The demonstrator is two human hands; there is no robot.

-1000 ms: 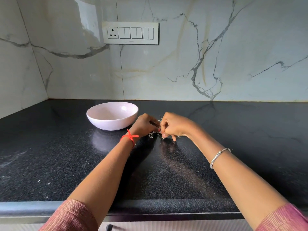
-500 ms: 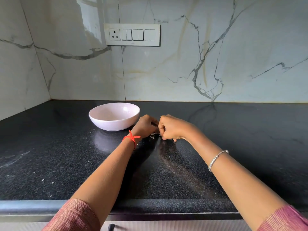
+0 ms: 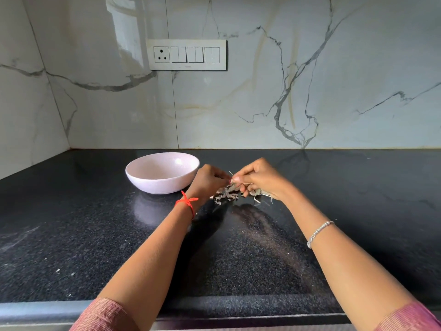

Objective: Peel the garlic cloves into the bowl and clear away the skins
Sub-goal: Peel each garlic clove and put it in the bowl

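Observation:
A pale pink bowl sits on the black countertop, just left of my hands. My left hand and my right hand meet fingertip to fingertip a little above the counter, both curled and pinching a small garlic clove with thin skin strands sticking out; the clove itself is mostly hidden between the fingers. Under the hands lies a small heap of dry garlic skins, with a few pale strands under my right palm.
A marble wall with a switch panel stands behind the counter, and a side wall closes the left corner. A few pale specks lie on the counter at the near left. The counter's front edge runs along the bottom.
Both hands have lifted slightly off the counter and drawn a little apart, so the heap of skins beneath them shows more. The bowl has not moved.

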